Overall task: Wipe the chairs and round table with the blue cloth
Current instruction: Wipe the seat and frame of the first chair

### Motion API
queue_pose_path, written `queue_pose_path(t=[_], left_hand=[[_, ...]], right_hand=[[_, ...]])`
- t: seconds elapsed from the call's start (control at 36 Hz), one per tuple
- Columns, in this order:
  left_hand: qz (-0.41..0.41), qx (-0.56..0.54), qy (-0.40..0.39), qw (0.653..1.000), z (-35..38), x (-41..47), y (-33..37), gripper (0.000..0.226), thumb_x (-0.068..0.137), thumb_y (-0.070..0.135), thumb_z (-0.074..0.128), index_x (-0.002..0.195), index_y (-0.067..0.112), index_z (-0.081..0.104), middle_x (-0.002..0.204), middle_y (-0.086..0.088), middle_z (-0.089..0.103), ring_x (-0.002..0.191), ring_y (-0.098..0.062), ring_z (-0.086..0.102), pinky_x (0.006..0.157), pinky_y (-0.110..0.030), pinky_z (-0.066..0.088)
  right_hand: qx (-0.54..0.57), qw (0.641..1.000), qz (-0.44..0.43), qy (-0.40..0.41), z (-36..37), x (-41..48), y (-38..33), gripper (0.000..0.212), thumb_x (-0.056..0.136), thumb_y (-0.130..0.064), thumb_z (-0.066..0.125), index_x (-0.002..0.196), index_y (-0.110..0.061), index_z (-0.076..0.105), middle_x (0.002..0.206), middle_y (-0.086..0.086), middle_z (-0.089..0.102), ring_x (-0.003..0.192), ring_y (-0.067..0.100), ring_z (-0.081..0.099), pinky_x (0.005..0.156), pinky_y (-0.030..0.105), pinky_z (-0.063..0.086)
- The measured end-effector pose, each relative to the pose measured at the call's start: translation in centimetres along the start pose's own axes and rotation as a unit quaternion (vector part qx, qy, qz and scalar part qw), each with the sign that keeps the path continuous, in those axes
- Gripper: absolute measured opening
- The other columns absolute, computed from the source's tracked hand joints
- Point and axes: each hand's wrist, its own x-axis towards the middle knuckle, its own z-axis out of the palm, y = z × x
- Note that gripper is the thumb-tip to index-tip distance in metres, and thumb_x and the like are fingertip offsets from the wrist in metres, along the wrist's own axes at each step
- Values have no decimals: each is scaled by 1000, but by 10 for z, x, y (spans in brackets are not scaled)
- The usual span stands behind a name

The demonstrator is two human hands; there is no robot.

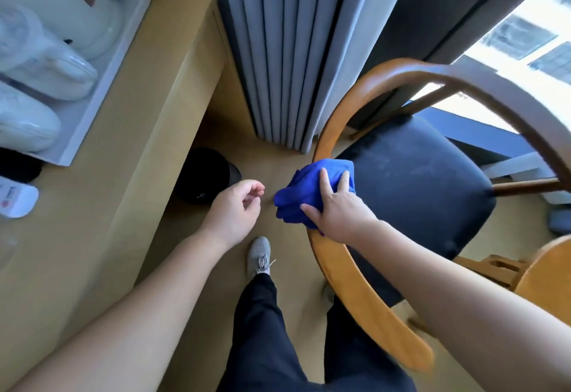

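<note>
At frame centre the right hand (340, 209) presses the bunched blue cloth (306, 187) flat-fingered onto the chair's curved rail (349, 283); the left hand (234, 209) hangs loosely curled, empty. Even pressure along the curve should serve best

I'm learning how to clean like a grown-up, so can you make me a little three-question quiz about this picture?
1. True or false: the left hand holds the blue cloth.
2. Where on the chair is the cloth? A) seat B) curved wooden rail C) leg
3. Fill in: a grey ___ hangs behind the chair.
Key: 1 false, the right hand presses it. 2 B. 3 curtain.
</note>
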Motion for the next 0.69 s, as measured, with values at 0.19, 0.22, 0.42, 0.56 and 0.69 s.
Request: queue_pose_path(t=[0.19, 0.22, 0.42, 0.56, 0.69], left_hand=[[-20, -43, 36, 998, 23, -4, 6, 24, 91, 7, 55, 101, 28, 61, 100, 13, 64, 94, -4, 61, 80, -14, 46], [-20, -43, 38, 998, 27, -3, 7, 24, 91, 7, 55, 101, 29, 60, 99, 12, 64, 94, -4, 61, 79, -13, 45], [-19, -30, 52, 998, 41, 6, 13, 21, 91, 4, 54, 103, 18, 65, 98, 7, 67, 89, -1, 62, 76, -8, 46], [-30, -30, 66, 997, 36, 13, 12, 22, 91, 5, 54, 105, 19, 65, 99, 12, 66, 94, -2, 62, 82, -17, 48], [-34, -14, 64, 997, 29, 20, 9, 24, 92, 7, 53, 102, 26, 64, 99, 16, 65, 96, -3, 62, 82, -20, 50]], right_hand=[[-232, 942, -224, 95, -25, 3, 52, 61, 93, -49, 49, 145, -19, 38, 130, 16, 48, 109, 33, 49, 91, 41, 43], [-230, 927, -273, 117, -29, 6, 55, 57, 90, -44, 57, 139, -18, 46, 129, 17, 52, 110, 35, 52, 91, 44, 45], [-279, 832, -480, -3, -38, 45, 62, 78, 86, -42, 53, 153, -25, 17, 162, 4, 6, 148, 27, 0, 118, 51, -4], [-360, 746, -560, 11, -44, 70, 46, 93, 80, -29, 62, 153, -30, 5, 161, 8, -5, 147, 30, -4, 115, 53, -8], [-371, 714, -591, -49, -39, 83, 33, 99, 73, -30, 74, 151, -29, 14, 160, 4, 10, 146, 30, 6, 116, 50, -1]])
